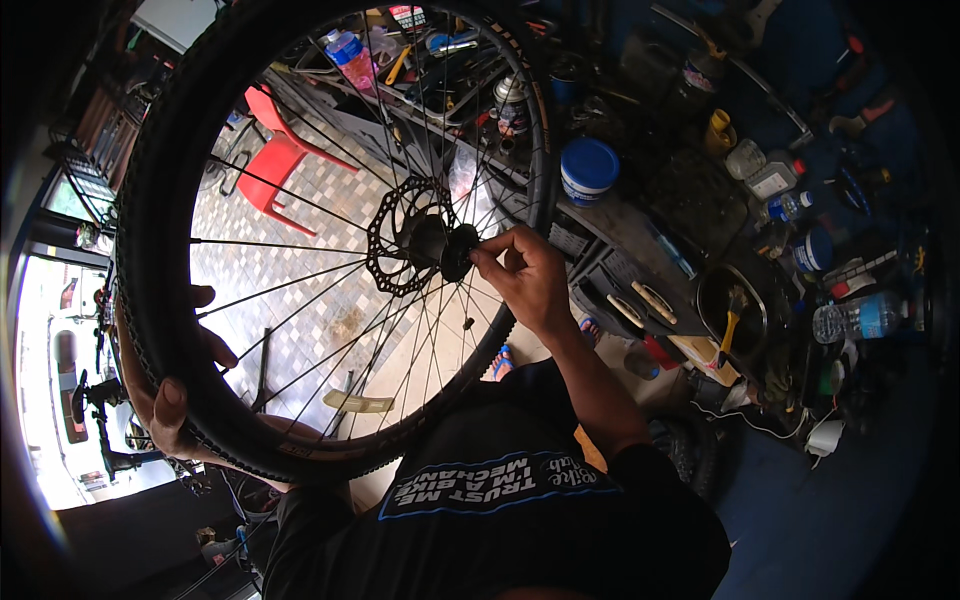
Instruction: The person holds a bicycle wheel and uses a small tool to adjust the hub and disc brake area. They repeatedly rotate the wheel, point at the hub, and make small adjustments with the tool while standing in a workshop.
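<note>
A bicycle wheel with a knobby black tyre is held up, tilted, in front of me. My left hand grips its tyre and rim at the lower left, with fingers reaching through to the spokes. At the middle, a black hub carries a brake disc with a wavy edge on its far side. My right hand is closed in a pinch at the near end of the hub, thumb and forefinger together against it. Whether a small part sits between those fingertips is hidden.
On the right runs a cluttered workbench with a blue-lidded tub, a basin with a yellow-handled brush, and several bottles. A red chair stands on the tiled floor beyond the spokes.
</note>
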Motion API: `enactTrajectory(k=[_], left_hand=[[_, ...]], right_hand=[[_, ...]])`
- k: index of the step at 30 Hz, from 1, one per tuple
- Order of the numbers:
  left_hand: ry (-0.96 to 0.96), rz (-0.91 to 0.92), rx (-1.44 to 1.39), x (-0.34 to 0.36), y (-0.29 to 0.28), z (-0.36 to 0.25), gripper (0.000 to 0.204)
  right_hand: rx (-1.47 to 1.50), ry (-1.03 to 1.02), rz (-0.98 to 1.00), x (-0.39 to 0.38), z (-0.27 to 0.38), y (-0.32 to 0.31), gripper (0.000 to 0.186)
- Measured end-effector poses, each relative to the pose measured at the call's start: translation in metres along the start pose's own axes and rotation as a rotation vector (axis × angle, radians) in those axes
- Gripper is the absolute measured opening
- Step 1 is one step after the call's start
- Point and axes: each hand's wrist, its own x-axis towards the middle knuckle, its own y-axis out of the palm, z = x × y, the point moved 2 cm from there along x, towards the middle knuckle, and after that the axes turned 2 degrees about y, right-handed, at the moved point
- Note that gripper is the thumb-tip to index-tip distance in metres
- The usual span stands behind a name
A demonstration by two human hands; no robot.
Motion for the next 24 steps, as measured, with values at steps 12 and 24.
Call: enactTrajectory(k=[12,24], left_hand=[[0.035,0.052,0.107,0.001,-0.017,0.010,0.099],[0.035,0.115,0.206,0.004,-0.033,0.023,0.104]], right_hand=[[0.148,0.041,-0.074,0.007,-0.009,-0.040,0.017],[-0.880,0.251,-0.724,0.074,-0.201,-0.371,0.016]])
